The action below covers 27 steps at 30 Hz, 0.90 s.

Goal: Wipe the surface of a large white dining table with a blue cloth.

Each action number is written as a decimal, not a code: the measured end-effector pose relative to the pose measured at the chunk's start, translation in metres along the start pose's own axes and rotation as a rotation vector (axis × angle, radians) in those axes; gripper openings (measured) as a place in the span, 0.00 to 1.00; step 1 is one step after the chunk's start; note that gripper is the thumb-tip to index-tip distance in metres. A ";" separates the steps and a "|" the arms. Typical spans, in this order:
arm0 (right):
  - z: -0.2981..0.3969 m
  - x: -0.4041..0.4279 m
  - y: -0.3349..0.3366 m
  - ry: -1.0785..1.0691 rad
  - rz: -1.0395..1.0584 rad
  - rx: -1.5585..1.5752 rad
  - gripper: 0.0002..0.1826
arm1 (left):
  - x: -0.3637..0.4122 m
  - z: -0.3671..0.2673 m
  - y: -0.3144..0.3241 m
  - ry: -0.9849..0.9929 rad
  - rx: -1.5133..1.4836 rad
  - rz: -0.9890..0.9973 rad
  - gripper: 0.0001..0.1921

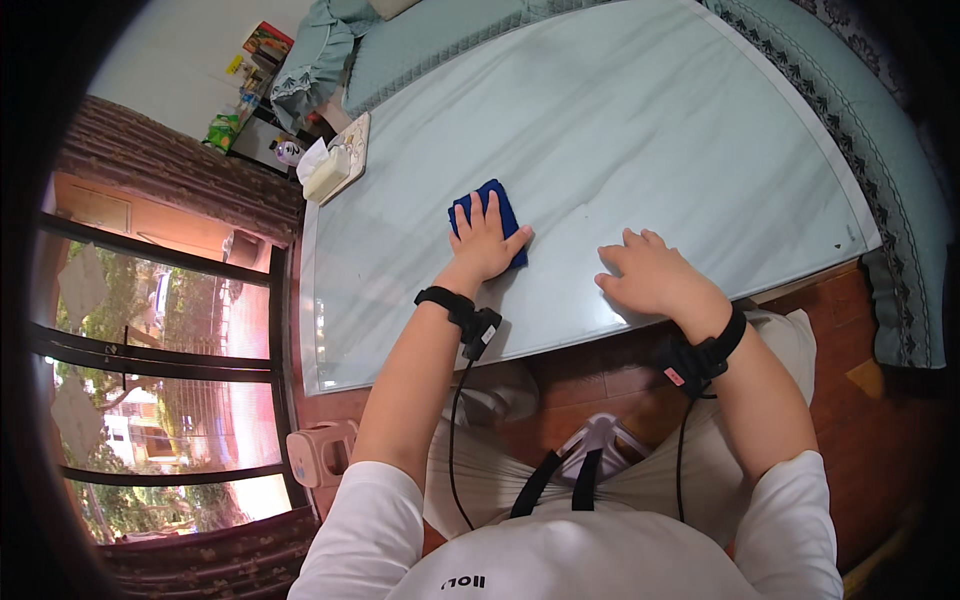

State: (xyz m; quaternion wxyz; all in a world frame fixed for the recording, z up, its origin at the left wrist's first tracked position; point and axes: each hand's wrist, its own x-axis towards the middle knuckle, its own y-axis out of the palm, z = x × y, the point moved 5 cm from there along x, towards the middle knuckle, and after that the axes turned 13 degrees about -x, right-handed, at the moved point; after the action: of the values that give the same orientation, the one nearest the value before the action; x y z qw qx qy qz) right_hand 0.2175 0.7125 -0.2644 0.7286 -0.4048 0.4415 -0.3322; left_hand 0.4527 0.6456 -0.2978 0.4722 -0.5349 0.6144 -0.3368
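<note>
My left hand (482,238) lies flat, fingers spread, on top of a folded dark blue cloth (508,208). The thumb reaches past the cloth's right side, and part of the cloth is hidden under the palm. Beneath the cloth is a table with a pale, grey-veined marble-look top (570,150). To the right, near the table's front edge, my right hand (643,271) is palm down at the tabletop with its fingers apart and slightly bent. It holds nothing. Black straps with small cabled devices sit on both wrists.
A tissue pack (326,174) rests on a patterned board (358,150) at the table's left corner. Teal fabric-covered seating (442,49) borders the far side. A pink plastic stool (319,452) stands at lower left beside the window (165,360). Cables hang from both wrists.
</note>
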 end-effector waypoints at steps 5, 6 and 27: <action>0.003 -0.003 -0.003 -0.012 0.002 -0.025 0.25 | -0.011 0.001 0.003 -0.002 -0.012 -0.054 0.46; 0.003 -0.003 -0.001 -0.012 0.005 -0.028 0.25 | -0.019 0.000 0.005 -0.019 -0.016 -0.086 0.45; -0.016 0.016 -0.001 -0.181 -0.263 0.145 0.20 | -0.113 -0.070 0.045 0.274 -0.074 -0.168 0.39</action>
State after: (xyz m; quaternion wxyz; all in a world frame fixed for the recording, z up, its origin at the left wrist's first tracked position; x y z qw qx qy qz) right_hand 0.2090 0.6937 -0.2744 0.7430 -0.4338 0.2920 -0.4177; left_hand 0.3694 0.7583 -0.2911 0.3343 -0.5505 0.6379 -0.4222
